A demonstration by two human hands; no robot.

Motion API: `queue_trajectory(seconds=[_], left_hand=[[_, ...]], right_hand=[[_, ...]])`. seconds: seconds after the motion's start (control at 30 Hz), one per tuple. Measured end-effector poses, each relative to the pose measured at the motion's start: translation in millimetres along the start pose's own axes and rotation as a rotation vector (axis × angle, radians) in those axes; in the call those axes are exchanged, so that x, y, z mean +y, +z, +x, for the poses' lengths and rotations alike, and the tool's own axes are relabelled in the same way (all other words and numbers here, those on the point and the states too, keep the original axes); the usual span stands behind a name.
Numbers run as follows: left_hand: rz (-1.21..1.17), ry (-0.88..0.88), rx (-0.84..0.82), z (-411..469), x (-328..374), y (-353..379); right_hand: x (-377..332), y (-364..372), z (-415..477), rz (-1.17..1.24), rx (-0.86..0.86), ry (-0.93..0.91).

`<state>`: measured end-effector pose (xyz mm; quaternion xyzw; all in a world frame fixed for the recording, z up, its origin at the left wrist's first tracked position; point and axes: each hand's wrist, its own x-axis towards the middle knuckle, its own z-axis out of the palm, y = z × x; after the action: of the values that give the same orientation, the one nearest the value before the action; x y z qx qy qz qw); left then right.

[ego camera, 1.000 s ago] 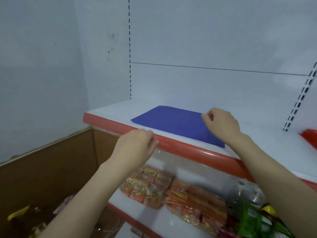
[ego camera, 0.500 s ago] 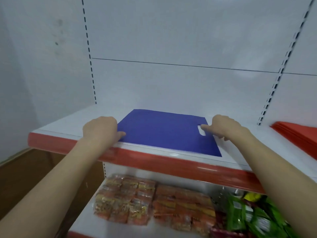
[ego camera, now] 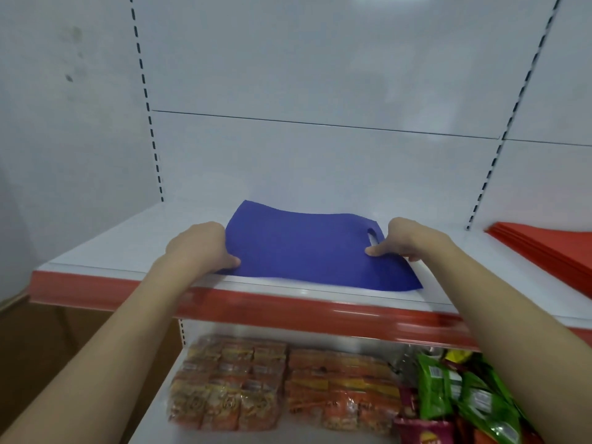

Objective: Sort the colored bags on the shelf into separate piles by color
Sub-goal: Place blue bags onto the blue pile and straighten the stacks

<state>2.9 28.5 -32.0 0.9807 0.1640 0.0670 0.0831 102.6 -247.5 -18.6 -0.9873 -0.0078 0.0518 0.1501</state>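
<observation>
In the head view my left hand (ego camera: pixel 200 246) and right hand (ego camera: pixel 413 240) pinch the blue bag (ego camera: pixel 307 251) at its 9 and 3 o'clock edges near the shelf (ego camera: pixel 128 238) front, so I judge I'm settling the blue pile, and next comes flattening it, well apart from the red bags (ego camera: pixel 551 248) at 3 o'clock.
</observation>
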Motion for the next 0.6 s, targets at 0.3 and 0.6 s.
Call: queue_trajectory(seconds=[0.3, 0.6], left_hand=[[-0.013, 0.054, 0.059, -8, 1, 5], [-0.125, 0.075, 0.366, -31, -12, 6]], right_hand=[[-1, 2, -7, -0.050, 0.062, 0.041], [6, 7, -30, 0.131, 0.518, -0.074]])
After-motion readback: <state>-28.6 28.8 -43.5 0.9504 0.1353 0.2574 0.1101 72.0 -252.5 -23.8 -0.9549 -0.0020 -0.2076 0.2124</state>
